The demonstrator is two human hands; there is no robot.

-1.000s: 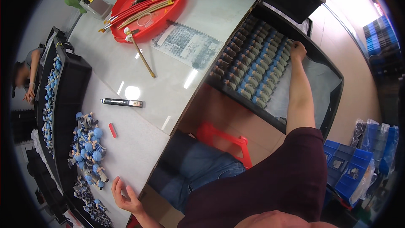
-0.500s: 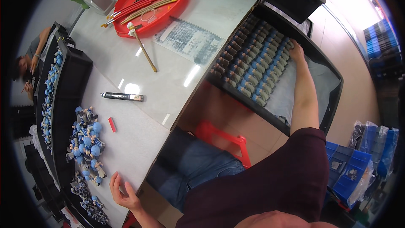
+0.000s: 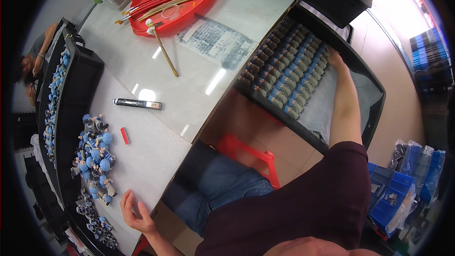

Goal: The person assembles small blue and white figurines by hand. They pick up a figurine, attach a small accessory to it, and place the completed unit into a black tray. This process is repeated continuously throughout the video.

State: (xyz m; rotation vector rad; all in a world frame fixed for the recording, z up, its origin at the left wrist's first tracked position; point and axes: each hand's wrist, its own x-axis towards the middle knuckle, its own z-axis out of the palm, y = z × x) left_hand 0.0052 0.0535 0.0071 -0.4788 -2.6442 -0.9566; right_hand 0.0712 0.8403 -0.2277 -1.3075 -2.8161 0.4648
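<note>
In the black tray [image 3: 296,125] I see rows of figurines [image 3: 287,84], my right hand [image 3: 336,60] at their end; its fingertips are hidden, so I cannot tell its grip. My left hand [image 3: 136,214] is loosely spread by the tabletop [image 3: 154,161] edge. The red tray [image 3: 179,25] holds brushes [image 3: 147,6]; the black bin's [image 3: 78,95] small figures [image 3: 53,114] blur together.

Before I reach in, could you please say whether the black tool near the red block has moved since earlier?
No, the black tool lies in the same place relative to the red block and white table.
</note>
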